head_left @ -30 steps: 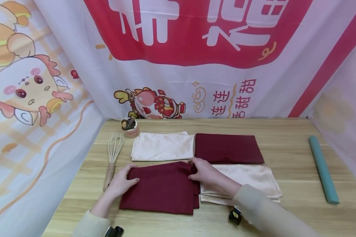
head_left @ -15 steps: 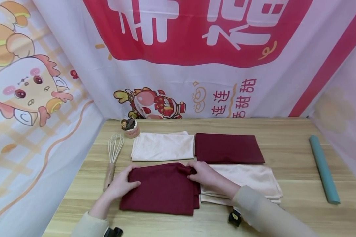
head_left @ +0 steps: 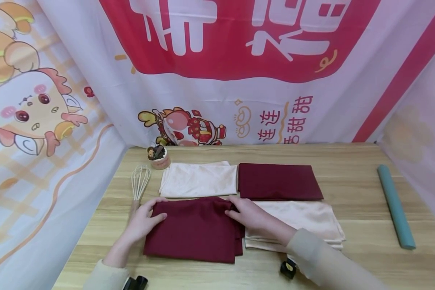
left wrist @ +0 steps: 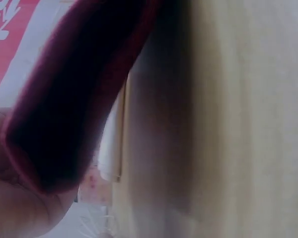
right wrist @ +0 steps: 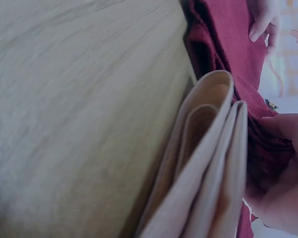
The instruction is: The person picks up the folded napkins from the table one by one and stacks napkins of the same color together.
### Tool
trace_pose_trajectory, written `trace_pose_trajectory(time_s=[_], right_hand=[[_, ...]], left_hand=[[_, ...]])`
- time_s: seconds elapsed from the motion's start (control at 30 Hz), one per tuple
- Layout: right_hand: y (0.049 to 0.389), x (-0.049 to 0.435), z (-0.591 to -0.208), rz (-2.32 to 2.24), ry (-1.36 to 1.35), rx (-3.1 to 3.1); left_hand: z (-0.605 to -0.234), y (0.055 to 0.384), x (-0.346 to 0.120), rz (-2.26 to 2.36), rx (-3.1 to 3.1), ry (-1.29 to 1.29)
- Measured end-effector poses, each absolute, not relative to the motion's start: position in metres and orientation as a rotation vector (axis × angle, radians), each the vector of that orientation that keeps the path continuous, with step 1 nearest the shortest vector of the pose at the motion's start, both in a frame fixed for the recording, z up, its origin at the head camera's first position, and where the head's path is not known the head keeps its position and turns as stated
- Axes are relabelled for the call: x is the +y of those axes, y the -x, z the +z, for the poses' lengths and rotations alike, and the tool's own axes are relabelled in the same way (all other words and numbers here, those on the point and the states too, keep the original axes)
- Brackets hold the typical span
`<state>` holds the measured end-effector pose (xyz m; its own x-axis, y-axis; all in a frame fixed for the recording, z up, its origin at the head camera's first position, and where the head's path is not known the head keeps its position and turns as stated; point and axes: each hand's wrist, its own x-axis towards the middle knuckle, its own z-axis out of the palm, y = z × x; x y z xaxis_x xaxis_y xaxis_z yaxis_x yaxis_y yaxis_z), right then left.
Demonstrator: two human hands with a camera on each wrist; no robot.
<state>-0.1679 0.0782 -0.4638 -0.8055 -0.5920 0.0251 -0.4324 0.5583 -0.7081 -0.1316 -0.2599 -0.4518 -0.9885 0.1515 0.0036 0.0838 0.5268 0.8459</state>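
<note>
Near red cloth (head_left: pixel 192 235) on the table (head_left: pixel 261 274), between my hands; long axis left to right, one end to each hand, neither nearer; my right hand (head_left: pixel 247 213) pinches the far right corner, thumb and fingers close, fabric bunched there; my left hand (head_left: pixel 141 223) half spread at the far left corner, thumb on top, gripping or only resting, can't tell; white cloth (head_left: pixel 311 219) just beside, right; whisk (head_left: pixel 140 183) left.
</note>
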Motion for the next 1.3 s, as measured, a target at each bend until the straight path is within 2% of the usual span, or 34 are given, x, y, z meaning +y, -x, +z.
trace_pose_trajectory(time_s=[0.37, 0.8, 1.3], right_hand=[[0.176, 0.085, -0.448, -1.316, 0.721, 2.477], [0.194, 0.111, -0.425, -1.527, 0.477, 2.414], [0.220, 0.171, -0.408, -1.594, 0.265, 2.389]], left_hand=[[-0.428, 0.136, -0.259, 1.653, 2.629, -0.188], [-0.407, 0.153, -0.232, 1.864, 2.535, -0.065], [-0.410, 0.195, -0.177, 1.938, 2.505, -0.238]])
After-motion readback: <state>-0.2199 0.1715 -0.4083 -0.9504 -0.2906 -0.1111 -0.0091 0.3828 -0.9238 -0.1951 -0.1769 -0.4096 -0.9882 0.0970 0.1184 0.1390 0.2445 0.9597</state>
